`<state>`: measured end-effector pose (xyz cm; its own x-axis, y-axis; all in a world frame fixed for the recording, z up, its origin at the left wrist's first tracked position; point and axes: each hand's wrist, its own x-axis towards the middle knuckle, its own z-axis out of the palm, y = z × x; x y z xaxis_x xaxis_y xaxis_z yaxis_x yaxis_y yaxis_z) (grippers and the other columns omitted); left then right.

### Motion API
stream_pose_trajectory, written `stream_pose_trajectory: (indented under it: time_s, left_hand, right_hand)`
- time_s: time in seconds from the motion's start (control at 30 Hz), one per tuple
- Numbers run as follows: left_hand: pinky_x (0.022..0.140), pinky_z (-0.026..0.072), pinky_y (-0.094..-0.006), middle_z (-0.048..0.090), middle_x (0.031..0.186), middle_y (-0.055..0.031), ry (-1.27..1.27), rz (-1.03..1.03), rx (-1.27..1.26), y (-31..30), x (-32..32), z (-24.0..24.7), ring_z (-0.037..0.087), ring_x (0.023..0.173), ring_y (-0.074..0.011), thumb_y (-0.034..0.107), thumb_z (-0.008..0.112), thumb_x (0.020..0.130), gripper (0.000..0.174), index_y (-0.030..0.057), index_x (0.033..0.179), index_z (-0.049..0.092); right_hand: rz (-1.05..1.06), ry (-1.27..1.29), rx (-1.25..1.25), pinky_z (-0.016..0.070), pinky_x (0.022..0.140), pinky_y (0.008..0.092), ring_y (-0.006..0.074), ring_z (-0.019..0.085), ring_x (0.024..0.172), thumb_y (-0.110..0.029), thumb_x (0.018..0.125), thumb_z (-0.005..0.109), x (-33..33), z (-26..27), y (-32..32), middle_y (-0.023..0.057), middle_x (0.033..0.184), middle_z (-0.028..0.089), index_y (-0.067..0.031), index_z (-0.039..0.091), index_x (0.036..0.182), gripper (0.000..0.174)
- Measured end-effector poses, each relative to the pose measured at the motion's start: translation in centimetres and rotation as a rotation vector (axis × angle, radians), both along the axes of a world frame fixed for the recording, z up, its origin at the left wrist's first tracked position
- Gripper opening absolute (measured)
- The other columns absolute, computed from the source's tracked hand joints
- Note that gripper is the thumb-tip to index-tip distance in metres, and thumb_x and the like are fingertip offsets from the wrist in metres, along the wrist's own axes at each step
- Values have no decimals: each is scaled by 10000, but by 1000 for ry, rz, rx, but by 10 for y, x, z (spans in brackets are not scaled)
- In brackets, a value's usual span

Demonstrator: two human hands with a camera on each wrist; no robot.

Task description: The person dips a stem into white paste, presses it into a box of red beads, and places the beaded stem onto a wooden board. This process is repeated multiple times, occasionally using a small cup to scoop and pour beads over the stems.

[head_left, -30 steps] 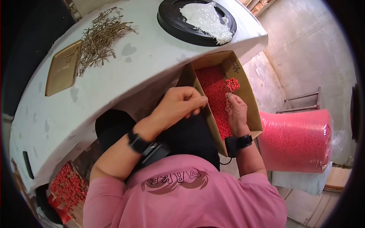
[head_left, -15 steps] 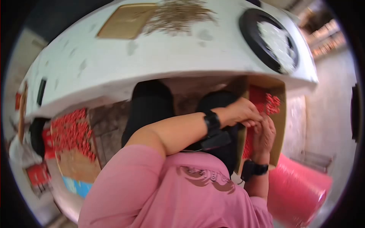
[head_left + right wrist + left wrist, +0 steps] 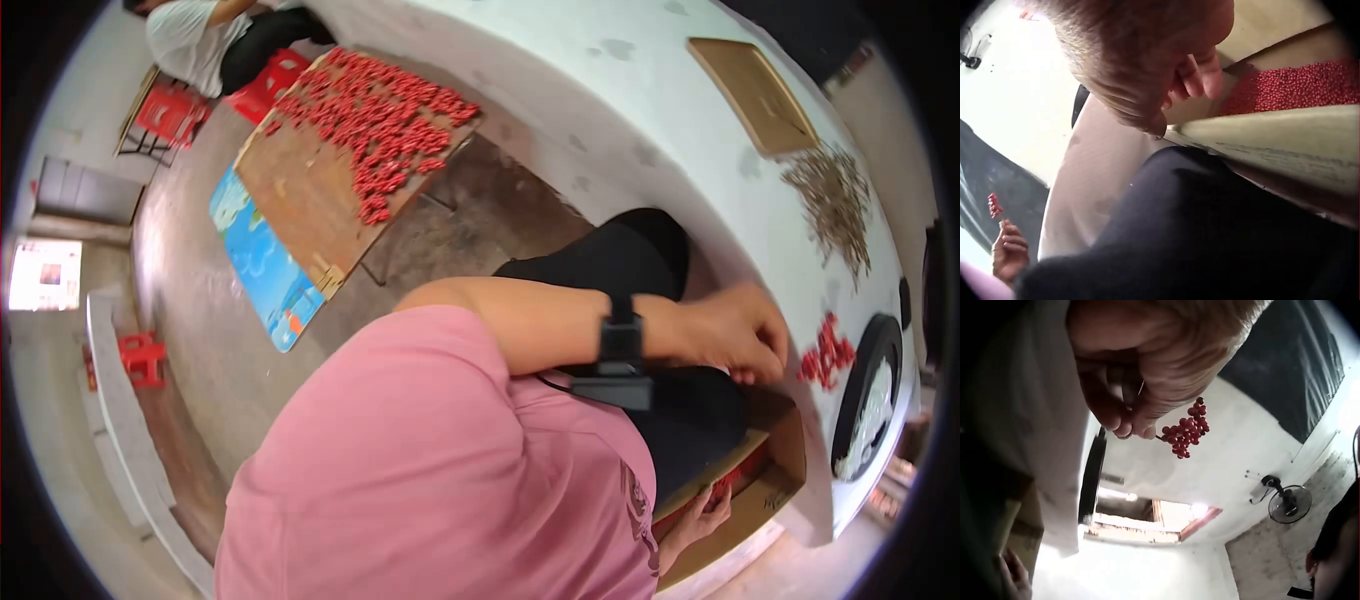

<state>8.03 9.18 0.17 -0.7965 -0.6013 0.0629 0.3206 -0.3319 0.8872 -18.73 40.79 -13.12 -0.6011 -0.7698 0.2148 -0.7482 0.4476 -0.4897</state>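
Note:
My left hand (image 3: pixel 735 330) pinches the thin stem of a red berry cluster (image 3: pixel 828 352), raised over the white table's edge. In the left wrist view, thumb and fingertips (image 3: pixel 1125 425) meet at the stem, and the berries (image 3: pixel 1188 430) stick out beyond them. Lower down, my right hand (image 3: pixel 695 522) is at the cardboard box (image 3: pixel 775 490), which holds small red beads (image 3: pixel 1297 87). In the right wrist view, the right hand (image 3: pixel 1147 69) has loosely bent fingers with nothing visible in them, its thumb by the box rim.
A brown tray (image 3: pixel 755 95), dry twigs (image 3: pixel 832 205) and a black round lid (image 3: pixel 862 400) with white material are on the white table (image 3: pixel 600 110). Many red clusters (image 3: pixel 370 130) lie on a wooden board (image 3: pixel 300 190) at upper left; a person (image 3: pixel 190 40) sits beyond it.
The berry cluster passed from my right hand to my left, which moved away from the box. The right hand is lower in the box. The head view swung left toward the board.

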Motion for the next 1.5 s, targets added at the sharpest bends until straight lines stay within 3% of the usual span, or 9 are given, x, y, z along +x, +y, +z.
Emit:
stream_pose_trajectory:
  time_s: [0.13, 0.4, 0.43, 0.57, 1.03, 1.1, 1.17, 1.3, 1.5]
  left_hand:
    - [592, 527, -216, 693, 818, -50, -238, 418, 13, -7, 125, -3, 642, 684, -80, 109, 727, 855, 127, -1, 914, 707]
    - [592, 485, -217, 658, 782, -3, -700, 1127, 110, 62, 355, -48, 603, 689, -71, 161, 690, 907, 126, 48, 963, 700]
    - [590, 480, -220, 663, 791, -1, -758, 1184, 132, 69, 380, -52, 600, 685, -72, 175, 696, 905, 132, 55, 957, 701]
    - [555, 479, -224, 673, 783, 9, -954, 1394, 122, 82, 472, -86, 602, 633, -77, 193, 710, 886, 126, 68, 904, 717]
    - [541, 474, -225, 693, 761, -8, -1052, 1446, 261, 32, 555, -149, 603, 613, -70, 169, 718, 877, 114, 55, 880, 727]
    - [539, 473, -228, 691, 756, -12, -1033, 1429, 263, 28, 558, -158, 600, 609, -73, 171, 720, 881, 124, 48, 863, 727]
    - [536, 473, -232, 687, 750, -14, -1057, 1429, 251, 26, 554, -159, 596, 603, -80, 173, 724, 881, 134, 42, 851, 727]
    - [538, 476, -241, 679, 741, -18, -1037, 1385, 255, 25, 559, -171, 593, 603, -92, 183, 731, 880, 153, 33, 850, 727]
    - [560, 485, -235, 686, 757, -2, -1088, 1362, 275, 26, 556, -170, 604, 634, -75, 206, 725, 885, 165, 44, 854, 732]
  right_hand:
    - [-7, 16, 198, 497, 740, 297, 252, 573, 889, -269, 972, 628, 15, -1, -2, 164, 1112, 549, 18, 538, 1316, 456]
    - [-41, -43, 101, 469, 932, 428, 377, 559, 1109, -358, 949, 624, 3, -40, 4, 245, 1244, 560, -8, 477, 1386, 579]
    - [-50, 34, 156, 443, 1013, 397, 344, 538, 1159, -243, 1006, 564, -5, -51, 9, 220, 1262, 527, 33, 472, 1361, 459]
    - [89, 191, -91, 479, 826, 455, 364, 567, 921, -291, 948, 650, -50, -99, 20, 232, 1073, 560, 53, 532, 1251, 474]
    - [222, 80, -202, 500, 913, 420, 371, 601, 1044, -118, 913, 663, -97, -140, 46, 256, 1155, 600, 60, 546, 1255, 403]
    - [201, 86, -185, 496, 911, 402, 342, 599, 1039, -115, 924, 658, -84, -130, 45, 244, 1154, 607, 57, 539, 1267, 402]
    - [65, 29, 24, 486, 894, 370, 282, 590, 1012, -135, 951, 646, 16, -36, 2, 217, 1139, 614, 50, 522, 1292, 408]
    - [53, -211, 22, 437, 1000, 393, 341, 528, 1202, -239, 954, 596, -18, -57, 16, 230, 1344, 510, -22, 420, 1433, 554]
    - [-20, -143, 80, 396, 1050, 372, 303, 483, 1270, -78, 907, 590, -38, -72, 23, 204, 1392, 476, -57, 407, 1454, 577]
